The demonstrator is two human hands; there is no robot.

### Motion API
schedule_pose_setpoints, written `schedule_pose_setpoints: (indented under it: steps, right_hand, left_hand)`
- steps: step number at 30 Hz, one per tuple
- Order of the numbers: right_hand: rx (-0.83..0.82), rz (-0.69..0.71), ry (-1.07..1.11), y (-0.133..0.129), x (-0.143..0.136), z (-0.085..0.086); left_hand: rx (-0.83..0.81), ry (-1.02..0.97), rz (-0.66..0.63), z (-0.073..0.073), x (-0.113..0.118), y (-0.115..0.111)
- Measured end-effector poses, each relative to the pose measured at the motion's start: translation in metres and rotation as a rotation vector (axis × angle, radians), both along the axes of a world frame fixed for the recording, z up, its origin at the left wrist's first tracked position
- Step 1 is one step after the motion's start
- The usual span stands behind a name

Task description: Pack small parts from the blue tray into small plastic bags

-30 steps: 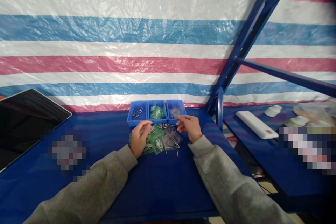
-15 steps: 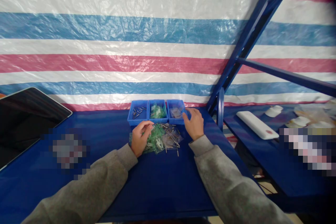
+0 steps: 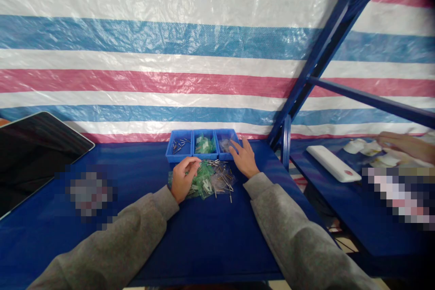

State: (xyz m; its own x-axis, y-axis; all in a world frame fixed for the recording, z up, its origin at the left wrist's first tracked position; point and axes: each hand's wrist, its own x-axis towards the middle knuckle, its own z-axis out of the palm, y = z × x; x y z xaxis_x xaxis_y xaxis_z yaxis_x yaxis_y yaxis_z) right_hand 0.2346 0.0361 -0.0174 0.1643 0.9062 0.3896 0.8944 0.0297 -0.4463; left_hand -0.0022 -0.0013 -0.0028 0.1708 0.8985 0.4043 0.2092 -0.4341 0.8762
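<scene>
My left hand [image 3: 183, 179] is over the left side of a mixed pile, thumb and fingertips pinched together; what lies between them, if anything, is too small to make out. In that pile are green plastic packets [image 3: 204, 184], clear plastic packets [image 3: 219, 183] and several thin metal pins [image 3: 228, 176]. My right hand [image 3: 246, 159], fingers apart, reaches to the front right of the right blue bin [image 3: 234, 134], which holds clear packets [image 3: 224, 145]. Green packets [image 3: 205, 145] fill the middle bin [image 3: 193, 154]. Metal pins [image 3: 176, 146] lie in the left bin [image 3: 167, 152].
A dark-screened tablet or monitor [image 3: 30, 154] rests at the left of the blue table [image 3: 210, 244]. A blue metal frame [image 3: 314, 63] rises at the right. On the neighbouring table are a white oblong case [image 3: 333, 163], small white items [image 3: 355, 146] and another person's hand [image 3: 404, 142].
My right hand has moved slightly left, its fingers now at the right bin's front edge. My left hand has hardly moved. Another person's hand has appeared at the far right.
</scene>
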Motion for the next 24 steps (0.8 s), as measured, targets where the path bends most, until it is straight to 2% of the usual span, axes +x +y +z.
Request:
schedule_pose_setpoints:
  steps: [3,5,7,8,12,14,16,20,24]
  right_hand:
    - [0.108,0.086,-0.073,-0.005,0.001,0.010]
    - [0.180,0.055,-0.081,-0.011,0.001,0.019]
    - [0.169,-0.025,-0.068,-0.019,0.001,0.028]
    - [0.105,-0.021,-0.080,-0.022,0.001,0.031]
    - [-0.321,0.029,-0.201,-0.034,-0.007,0.039]
    - [-0.441,0.052,-0.269,-0.038,-0.012,0.038]
    - [-0.493,0.053,-0.309,-0.039,-0.017,0.036]
    - [-0.486,0.039,-0.332,-0.039,-0.019,0.034]
    - [-0.295,0.123,-0.278,-0.041,-0.024,0.036]
  left_hand:
    - [0.001,0.011,0.000,0.001,0.000,0.000]
    - [0.000,0.016,-0.004,0.002,0.000,-0.001]
    - [-0.003,0.019,-0.006,0.002,0.001,-0.001]
    - [-0.003,0.019,-0.005,0.003,0.001,-0.002]
    - [0.005,0.015,-0.004,0.003,0.002,-0.002]
    - [0.006,0.015,-0.008,0.003,0.002,-0.002]
    - [0.010,0.017,-0.006,0.002,0.002,-0.002]
    - [0.020,0.031,-0.008,0.001,0.001,-0.001]
    - [0.058,0.074,0.014,0.005,0.002,-0.003]
